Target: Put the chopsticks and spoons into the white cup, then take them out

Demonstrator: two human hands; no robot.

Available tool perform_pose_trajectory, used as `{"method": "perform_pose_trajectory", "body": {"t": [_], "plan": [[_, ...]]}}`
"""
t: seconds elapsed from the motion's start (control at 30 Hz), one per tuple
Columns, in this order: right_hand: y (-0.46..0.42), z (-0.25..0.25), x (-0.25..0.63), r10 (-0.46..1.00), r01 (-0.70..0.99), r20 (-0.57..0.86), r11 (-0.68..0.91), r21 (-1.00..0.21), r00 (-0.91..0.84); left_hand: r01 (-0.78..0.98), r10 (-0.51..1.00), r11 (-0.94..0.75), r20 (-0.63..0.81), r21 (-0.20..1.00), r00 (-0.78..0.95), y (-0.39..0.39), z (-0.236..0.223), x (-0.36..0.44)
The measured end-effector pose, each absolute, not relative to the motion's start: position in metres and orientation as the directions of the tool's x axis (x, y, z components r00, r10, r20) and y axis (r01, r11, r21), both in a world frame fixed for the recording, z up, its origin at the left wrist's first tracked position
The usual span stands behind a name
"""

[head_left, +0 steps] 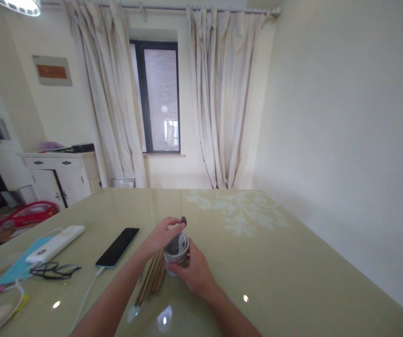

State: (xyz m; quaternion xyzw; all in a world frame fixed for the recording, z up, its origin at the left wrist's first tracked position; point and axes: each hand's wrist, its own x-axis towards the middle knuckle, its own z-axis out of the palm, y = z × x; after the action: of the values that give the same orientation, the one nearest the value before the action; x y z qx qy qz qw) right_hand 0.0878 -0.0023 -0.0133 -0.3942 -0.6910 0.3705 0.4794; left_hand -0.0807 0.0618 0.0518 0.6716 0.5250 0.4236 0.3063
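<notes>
My right hand (200,270) wraps around the side of a small grey cylindrical container (177,257) on the table, tilted so its inside faces me. Small light dots or holes show inside, too small to tell which. Above its rim, my left hand (166,234) pinches a small dark round piece (183,221) between thumb and fingers. Several wooden chopsticks (151,278) lie in a loose bundle on the table, just left of the container and partly behind my left forearm.
On the glossy table (285,271), a phone (117,247) with a white cable lies to the left. Further left are black-framed glasses (55,270), a white power strip (55,244) and a blue mask (11,271). A wall (355,140) borders the table's right side.
</notes>
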Motion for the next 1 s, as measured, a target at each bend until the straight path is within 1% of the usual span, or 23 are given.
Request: {"method": "perform_pose_trajectory", "body": {"t": [0.07, 0.13, 0.17, 0.23, 0.3, 0.33, 0.37, 0.43, 0.5, 0.6, 0.7, 0.77, 0.87, 0.97, 1.0], "plan": [[-0.002, -0.014, 0.089, 0.901, 0.176, 0.365, 0.409, -0.895, -0.235, 0.415, 0.969, -0.248, 0.225, 0.875, 0.104, 0.061, 0.059, -0.071], [-0.002, -0.015, 0.089, 0.900, 0.166, 0.363, 0.408, -0.898, -0.243, 0.329, 0.965, -0.258, 0.261, 0.908, 0.038, 0.062, 0.066, -0.072], [-0.002, -0.016, 0.090, 0.899, 0.164, 0.363, 0.408, -0.898, -0.246, 0.259, 0.957, -0.271, 0.289, 0.927, -0.035, 0.063, 0.069, -0.077], [-0.001, -0.017, 0.090, 0.900, 0.174, 0.362, 0.408, -0.896, -0.244, 0.071, 0.916, -0.310, 0.317, 0.948, -0.245, 0.067, 0.076, -0.094], [0.000, -0.018, 0.090, 0.906, 0.207, 0.354, 0.402, -0.892, -0.232, -0.118, 0.848, -0.359, 0.270, 0.926, -0.456, 0.071, 0.080, -0.117], [0.000, -0.018, 0.090, 0.909, 0.222, 0.348, 0.396, -0.891, -0.228, -0.168, 0.820, -0.371, 0.238, 0.913, -0.520, 0.072, 0.079, -0.130], [0.000, -0.018, 0.090, 0.911, 0.229, 0.344, 0.394, -0.890, -0.227, -0.177, 0.796, -0.363, 0.206, 0.915, -0.569, 0.072, 0.076, -0.141], [0.001, -0.018, 0.089, 0.907, 0.216, 0.351, 0.400, -0.891, -0.233, -0.125, 0.773, -0.264, 0.132, 0.956, -0.620, 0.071, 0.061, -0.160], [0.001, -0.017, 0.089, 0.899, 0.197, 0.369, 0.416, -0.888, -0.236, -0.072, 0.790, -0.156, 0.081, 0.985, -0.607, 0.068, 0.038, -0.173], [0.001, -0.014, 0.090, 0.895, 0.187, 0.380, 0.425, -0.886, -0.231, 0.166, 0.839, 0.028, 0.067, 0.986, -0.540, 0.064, 0.003, -0.183], [0.000, -0.013, 0.090, 0.900, 0.175, 0.366, 0.410, -0.895, -0.237, 0.449, 0.865, 0.161, 0.093, 0.879, -0.492, 0.063, -0.016, -0.183], [0.001, -0.014, 0.090, 0.903, 0.177, 0.355, 0.401, -0.899, -0.241, 0.586, 0.878, 0.226, 0.098, 0.778, -0.469, 0.063, -0.018, -0.179], [0.001, -0.015, 0.090, 0.911, 0.199, 0.340, 0.387, -0.900, -0.234, 0.692, 0.886, 0.264, 0.114, 0.672, -0.449, 0.061, -0.016, -0.169], [0.001, -0.016, 0.090, 0.912, 0.200, 0.340, 0.386, -0.901, -0.229, 0.742, 0.894, 0.253, 0.143, 0.621, -0.424, 0.058, -0.014, -0.160], [0.001, -0.016, 0.090, 0.911, 0.197, 0.342, 0.388, -0.900, -0.231, 0.765, 0.894, 0.227, 0.183, 0.603, -0.410, 0.056, -0.012, -0.156]]}}
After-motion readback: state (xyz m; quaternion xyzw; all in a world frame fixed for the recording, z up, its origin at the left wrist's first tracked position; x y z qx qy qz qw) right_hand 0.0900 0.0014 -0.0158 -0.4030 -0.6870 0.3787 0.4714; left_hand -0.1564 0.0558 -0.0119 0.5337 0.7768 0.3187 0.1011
